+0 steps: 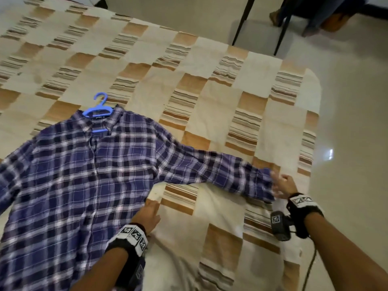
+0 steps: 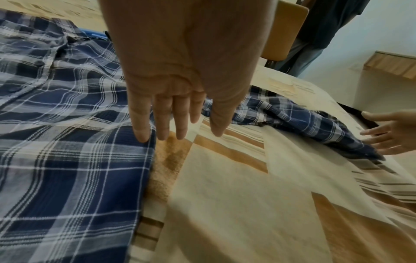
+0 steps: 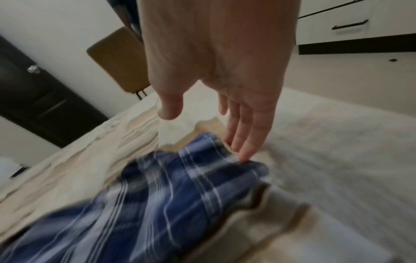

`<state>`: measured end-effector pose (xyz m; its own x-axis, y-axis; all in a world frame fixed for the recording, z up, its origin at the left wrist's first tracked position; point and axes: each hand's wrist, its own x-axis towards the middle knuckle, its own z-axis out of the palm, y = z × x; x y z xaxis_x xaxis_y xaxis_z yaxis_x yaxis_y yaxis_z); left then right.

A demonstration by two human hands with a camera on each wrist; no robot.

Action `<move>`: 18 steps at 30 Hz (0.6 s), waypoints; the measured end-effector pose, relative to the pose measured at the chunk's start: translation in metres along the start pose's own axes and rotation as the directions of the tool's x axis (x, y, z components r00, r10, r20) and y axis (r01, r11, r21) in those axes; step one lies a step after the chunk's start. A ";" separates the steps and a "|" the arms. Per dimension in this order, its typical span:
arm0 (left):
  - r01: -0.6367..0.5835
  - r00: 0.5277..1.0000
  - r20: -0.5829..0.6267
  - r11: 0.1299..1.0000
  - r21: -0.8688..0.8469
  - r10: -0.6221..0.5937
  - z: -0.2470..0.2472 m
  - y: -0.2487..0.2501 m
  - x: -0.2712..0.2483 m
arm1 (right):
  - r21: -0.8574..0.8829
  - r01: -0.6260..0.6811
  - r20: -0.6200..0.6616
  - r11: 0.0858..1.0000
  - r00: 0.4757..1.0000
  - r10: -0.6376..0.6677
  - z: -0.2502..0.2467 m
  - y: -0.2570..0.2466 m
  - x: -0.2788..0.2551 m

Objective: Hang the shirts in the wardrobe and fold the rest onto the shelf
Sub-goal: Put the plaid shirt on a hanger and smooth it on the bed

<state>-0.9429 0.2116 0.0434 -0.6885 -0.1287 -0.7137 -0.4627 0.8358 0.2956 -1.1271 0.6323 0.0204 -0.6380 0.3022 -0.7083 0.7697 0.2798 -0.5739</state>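
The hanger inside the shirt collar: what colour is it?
Blue; the hanger shows best in the head view.

The plaid shirt [image 1: 69, 175] is woven cloth, matt and slightly crinkled, in blue and white, with small dark buttons [image 2: 38, 62] that look like plastic. The blue hanger [image 1: 98, 109] in its collar is smooth plastic. The bedspread [image 1: 210, 101] under them is matt cloth in cream, tan and striped patches, and the floor [image 1: 352, 122] beside the bed is glossy and smooth.
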 end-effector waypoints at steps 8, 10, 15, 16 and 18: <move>0.049 0.999 0.006 0.998 -0.030 -0.049 0.005 -0.004 0.004 | -0.201 0.075 -0.152 0.977 0.982 -0.107 0.018 0.026 -0.020; 0.051 0.999 -0.002 0.998 -0.028 -0.051 0.002 -0.003 0.006 | -0.045 0.156 -0.081 0.987 0.984 -0.160 0.015 0.018 -0.014; 0.051 0.991 -0.115 0.995 -0.090 -0.061 -0.009 0.001 0.015 | 0.227 0.269 -0.144 0.936 0.960 -0.241 -0.015 -0.020 -0.001; 0.047 0.988 -0.143 0.994 -0.100 -0.061 -0.011 0.002 0.017 | 0.273 0.264 -0.172 0.925 0.960 -0.223 -0.021 -0.026 0.004; 0.035 0.986 -0.159 0.995 -0.096 -0.050 -0.015 0.007 0.021 | 0.281 0.272 -0.239 0.921 0.949 -0.207 -0.030 -0.036 0.010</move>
<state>-0.9693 0.2064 0.0401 -0.7443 -0.2539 -0.6177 -0.5384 0.7754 0.3300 -1.1619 0.6526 0.0467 -0.7709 0.4461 -0.4548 0.5420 0.0841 -0.8362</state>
